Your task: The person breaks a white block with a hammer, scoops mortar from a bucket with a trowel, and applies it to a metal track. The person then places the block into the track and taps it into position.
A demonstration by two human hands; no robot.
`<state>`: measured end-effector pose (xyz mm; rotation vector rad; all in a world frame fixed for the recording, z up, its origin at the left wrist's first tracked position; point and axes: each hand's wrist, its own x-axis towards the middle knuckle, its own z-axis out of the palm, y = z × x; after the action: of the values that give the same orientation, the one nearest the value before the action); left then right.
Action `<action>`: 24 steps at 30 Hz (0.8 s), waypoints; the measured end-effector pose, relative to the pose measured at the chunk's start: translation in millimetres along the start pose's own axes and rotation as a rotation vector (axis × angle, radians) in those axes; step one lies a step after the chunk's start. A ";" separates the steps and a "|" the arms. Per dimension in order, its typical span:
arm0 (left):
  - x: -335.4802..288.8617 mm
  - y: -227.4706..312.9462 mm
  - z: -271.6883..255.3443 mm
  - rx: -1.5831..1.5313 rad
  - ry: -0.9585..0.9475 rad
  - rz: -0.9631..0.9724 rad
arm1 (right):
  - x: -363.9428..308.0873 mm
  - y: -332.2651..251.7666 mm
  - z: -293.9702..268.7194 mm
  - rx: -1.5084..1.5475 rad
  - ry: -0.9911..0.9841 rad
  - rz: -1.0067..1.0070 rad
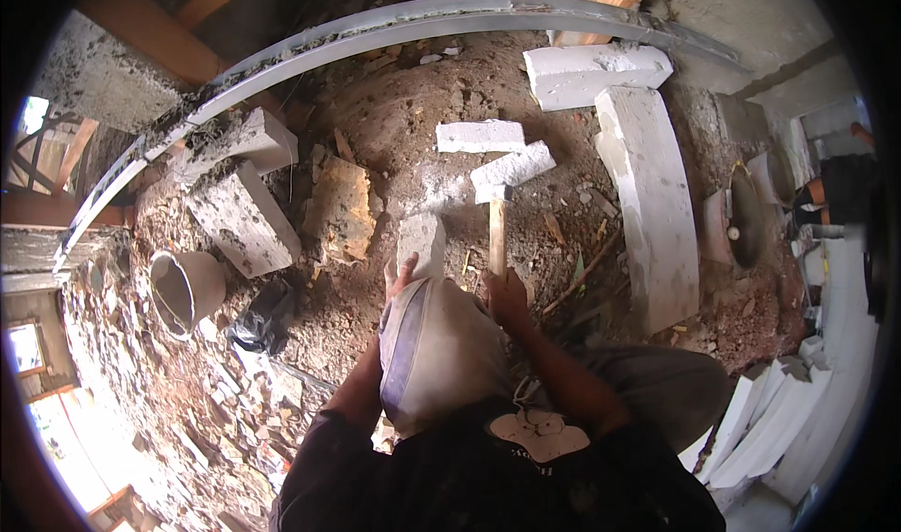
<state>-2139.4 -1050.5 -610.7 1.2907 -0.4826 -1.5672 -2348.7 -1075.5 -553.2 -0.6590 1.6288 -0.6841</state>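
My left hand (401,274) grips the side of a small white lightweight block (421,235) standing in front of me; light cloth over my knee hides part of the hand. In my right hand (507,297) is a hammer (497,235) with a pale wooden handle pointing away from me. Its head lies against a broken white block piece (521,168), and its exact shape is hard to make out. Just beyond, another white piece (480,137) rests on the dirt among white powder.
A long white block (652,204) and a shorter one (596,74) lie on the right. To the left are a grey block (246,218), a bucket (188,290) and a black plastic bag (266,316). A metal channel (375,39) crosses the far side. Another bucket (732,227) stands far right, near another person (835,190).
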 end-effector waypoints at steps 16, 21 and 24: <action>140.7 126.8 -18.9 1.255 0.371 0.320 | 17.4 25.2 -27.2 -0.377 0.026 -0.059; 110.4 55.3 -0.4 1.339 0.247 0.499 | 8.6 41.9 -30.7 -0.584 -0.017 -0.094; 112.2 34.2 -3.3 0.923 0.204 0.443 | 4.4 52.0 -38.0 -0.557 -0.044 -0.072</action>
<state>-2112.7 -1161.0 -639.8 1.8223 -1.3505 -0.8149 -2389.5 -1041.1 -589.5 -1.1272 1.7704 -0.2540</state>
